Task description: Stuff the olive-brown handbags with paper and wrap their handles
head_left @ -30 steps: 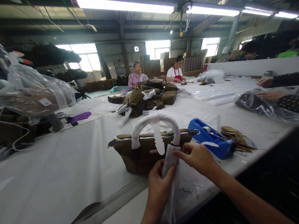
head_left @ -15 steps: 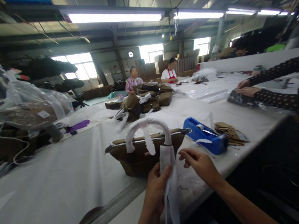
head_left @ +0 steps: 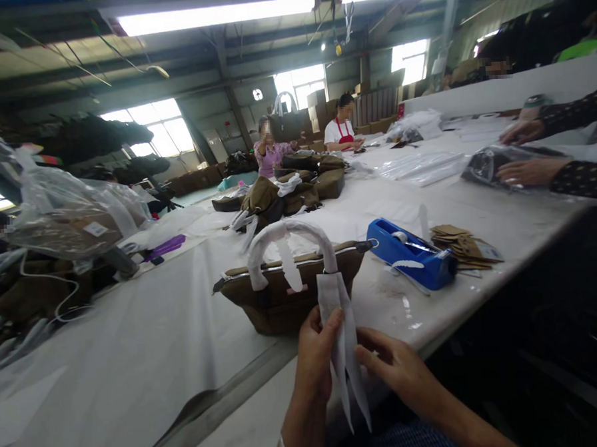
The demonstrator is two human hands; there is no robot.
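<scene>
A dark olive handbag (head_left: 242, 296) stands upright on the table, its zip shut and its arched handle (head_left: 291, 230) wrapped in white. Below the right end of the handle hangs a white wrapping strip (head_left: 335, 291), its lower part split into two tails. My left hand (head_left: 315, 356) is closed on this strip, thumb in front. At the strip's right edge, the fingers of my right hand (head_left: 386, 359) are curled against it; their tips are partly hidden. To the right of the bag sits a blue tape dispenser (head_left: 415, 257), with a white piece on its side.
Brown cardboard tags (head_left: 462, 245) lie beside the dispenser. Several olive bags (head_left: 289, 190) are piled farther back. A co-worker's hands (head_left: 530, 168) handle a plastic-wrapped item at right. Two people sit across the table (head_left: 149, 338). Plastic-covered goods (head_left: 73, 225) are at left.
My right hand has moved down and left to the wrapping strip. The strip's tails have spread apart. Across the table, a person now holds up a bag. The view has tilted down slightly.
</scene>
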